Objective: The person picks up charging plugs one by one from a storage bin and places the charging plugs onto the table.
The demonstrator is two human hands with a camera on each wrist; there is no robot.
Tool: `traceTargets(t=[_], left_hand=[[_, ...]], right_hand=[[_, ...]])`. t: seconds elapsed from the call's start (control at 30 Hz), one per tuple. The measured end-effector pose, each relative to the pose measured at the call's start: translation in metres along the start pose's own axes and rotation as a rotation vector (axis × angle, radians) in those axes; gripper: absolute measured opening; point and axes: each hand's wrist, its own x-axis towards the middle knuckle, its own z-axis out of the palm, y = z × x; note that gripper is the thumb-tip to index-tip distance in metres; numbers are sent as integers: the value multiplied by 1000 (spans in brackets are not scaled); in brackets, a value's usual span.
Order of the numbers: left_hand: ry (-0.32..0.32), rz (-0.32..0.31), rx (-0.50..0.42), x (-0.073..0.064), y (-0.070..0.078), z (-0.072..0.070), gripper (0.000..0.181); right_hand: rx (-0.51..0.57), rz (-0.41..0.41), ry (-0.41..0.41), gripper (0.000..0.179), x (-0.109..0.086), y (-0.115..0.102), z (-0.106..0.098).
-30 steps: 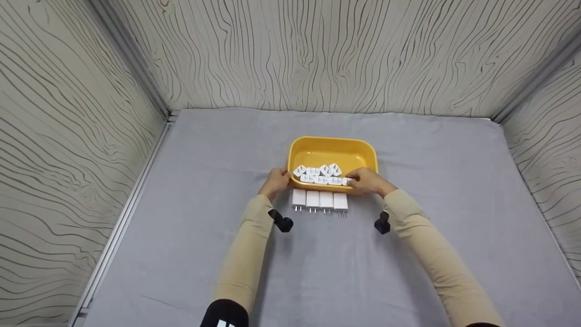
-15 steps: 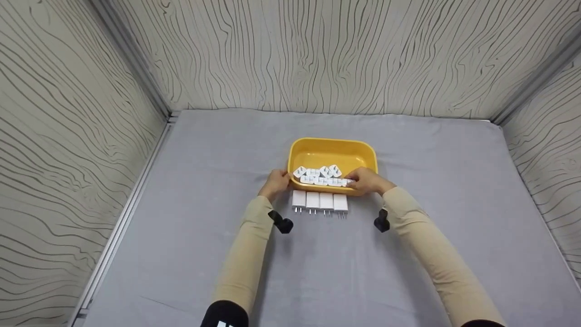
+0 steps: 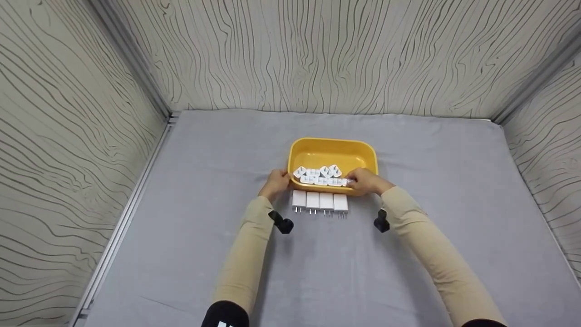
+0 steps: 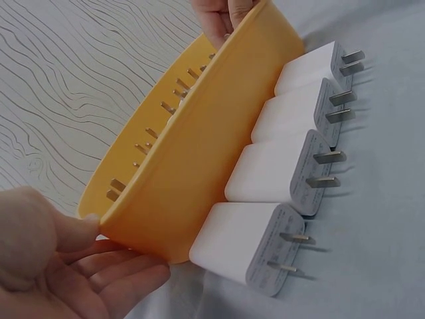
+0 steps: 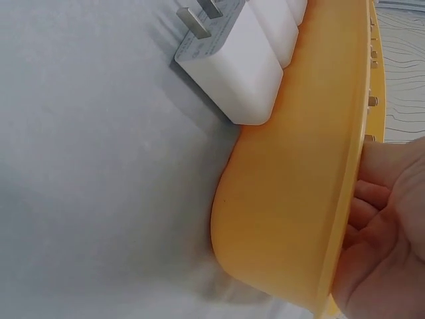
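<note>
A yellow plastic basin point(image 3: 333, 150) holds several white plug-in chargers point(image 3: 322, 181) near its front wall, prongs up. My left hand point(image 3: 275, 182) grips the basin's left front corner; in the left wrist view the thumb point(image 4: 78, 232) lies on the rim and the fingers point(image 4: 126, 276) spread underneath. Over the right front rim reaches my right hand point(image 3: 366, 180), its fingertips pinching the rightmost charger point(image 3: 346, 182) of the front row. The basin wall hides most of those fingertips in the right wrist view.
Several more white chargers point(image 3: 313, 200) lie side by side against the basin's front wall, prongs pointing toward me. All of it stands on a grey cloth point(image 3: 327, 268). Wood-grain patterned panels point(image 3: 290, 59) enclose the back and sides.
</note>
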Motion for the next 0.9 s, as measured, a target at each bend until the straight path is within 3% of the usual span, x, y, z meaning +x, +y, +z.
traceTargets(t=[0.07,0.23,0.3,0.4,0.43,0.6,0.67,0.73,0.8,0.9], left_hand=[[2,19,5,-1,1,-2,36],[-14,116,-8,63,-51,6,34],[-23,100,-23,83,-67,10,33],[-27,44,-41,61,-48,9,32],[-21,32,-45,56,-44,9,32],[-24,51,-72,49,-39,6,29],[-15,56,-65,37,-31,5,31],[6,-28,-23,10,-6,4,34],[22,-39,-12,-15,13,3,37],[15,-33,-14,-21,16,0,37]], right_hand=[[12,-9,5,23,1,3,1],[17,-95,53,24,13,39,17],[6,-97,58,24,15,43,19],[18,-63,61,24,11,32,15],[10,-24,44,24,4,17,8],[-20,1,52,24,-6,-6,4],[-37,5,53,25,-8,-10,4],[-37,9,61,26,-9,-12,5],[-36,8,66,26,-10,-11,6],[-30,-1,69,26,-12,-11,6]])
